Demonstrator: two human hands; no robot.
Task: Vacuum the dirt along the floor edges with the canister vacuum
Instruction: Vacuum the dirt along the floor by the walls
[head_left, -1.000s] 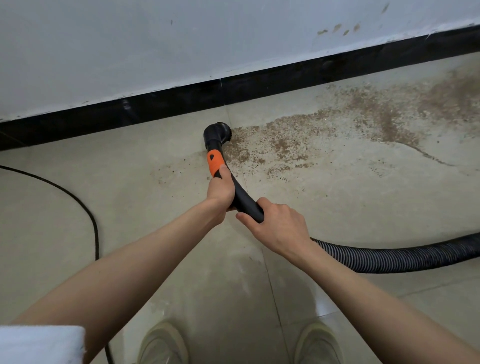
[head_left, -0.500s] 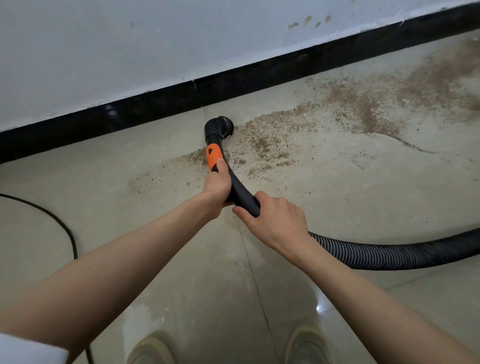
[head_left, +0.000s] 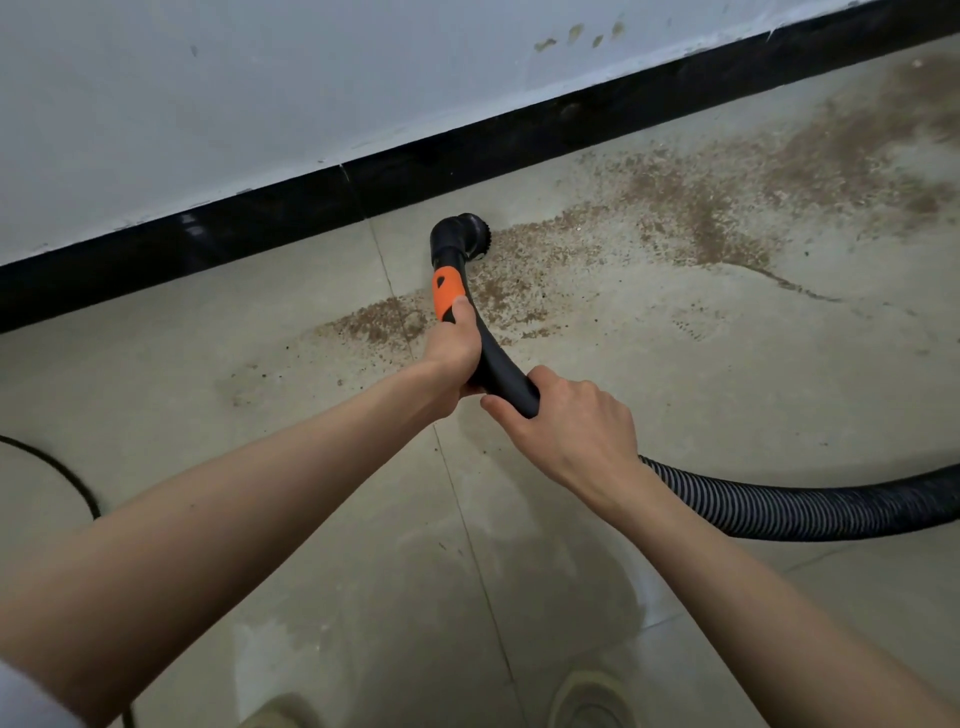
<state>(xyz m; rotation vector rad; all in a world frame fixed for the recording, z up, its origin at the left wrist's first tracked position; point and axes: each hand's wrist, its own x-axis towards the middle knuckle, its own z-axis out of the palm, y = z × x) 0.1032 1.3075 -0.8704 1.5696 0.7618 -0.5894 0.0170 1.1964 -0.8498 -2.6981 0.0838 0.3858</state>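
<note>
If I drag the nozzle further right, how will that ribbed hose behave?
The ribbed hose already lies in a loose curve on the floor, so it probably flexes and trails. The curved wand, gripped by both hands, looks rigid and should steer the brush nozzle.

A black round brush nozzle (head_left: 462, 234) was set down on the pale tiled floor (head_left: 260, 415), just short of the black skirting (head_left: 260, 218), at the near edge of a brown patch of dirt (head_left: 545, 260). From the nozzle a curved black wand (head_left: 493, 364) with an orange grip section (head_left: 445, 293) ran back towards the viewer. The wand was joined to a black ribbed hose (head_left: 779, 512), which lay in a shallow curve across the floor and passed out of view at the right edge. The dirt was spread as loose granules along the skirting, thickest towards the upper right, with a thinner patch left of the wand.
</note>
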